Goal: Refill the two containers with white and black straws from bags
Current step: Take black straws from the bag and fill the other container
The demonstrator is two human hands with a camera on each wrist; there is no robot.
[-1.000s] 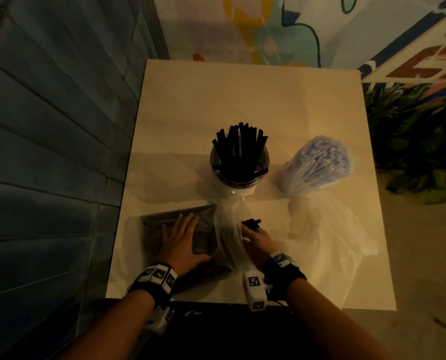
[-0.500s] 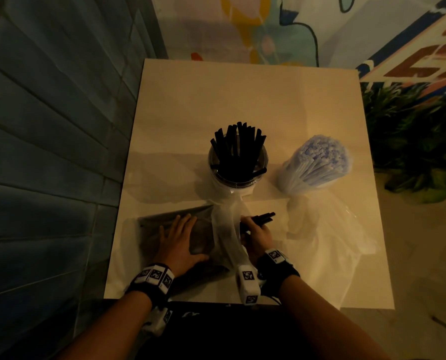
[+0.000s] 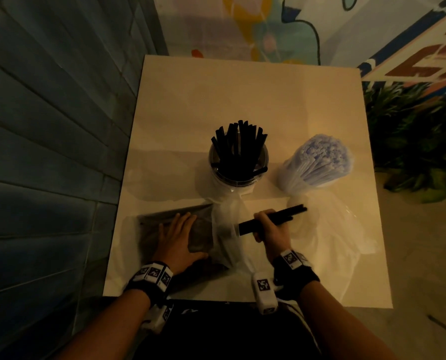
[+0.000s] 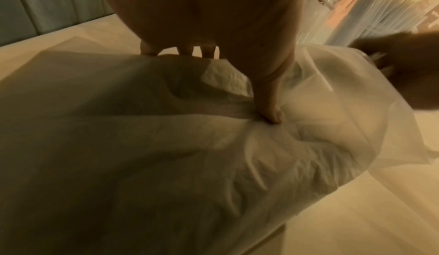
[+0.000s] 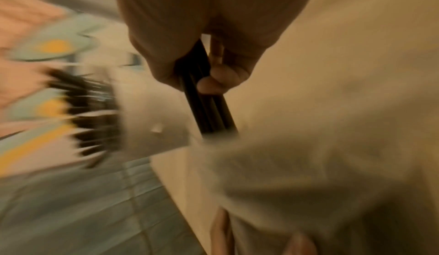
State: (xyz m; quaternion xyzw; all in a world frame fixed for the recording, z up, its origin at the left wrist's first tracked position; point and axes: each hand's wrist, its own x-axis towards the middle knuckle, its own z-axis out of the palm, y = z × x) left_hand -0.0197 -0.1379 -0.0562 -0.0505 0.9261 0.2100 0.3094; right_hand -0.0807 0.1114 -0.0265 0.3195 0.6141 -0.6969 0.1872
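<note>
My left hand is pressing flat, fingers spread, on the bag; my right hand is gripping black straws curled within its fingers.

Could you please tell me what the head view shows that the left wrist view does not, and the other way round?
Only the head view shows the right hand with its grip on a small bundle of black straws, and the clear round container of upright black straws on the cream table.

Only the left wrist view shows the thumb tip pressing a crease into the plastic.

Both show the left hand resting flat on the translucent plastic bag, and the bundle of white straws beyond.
</note>
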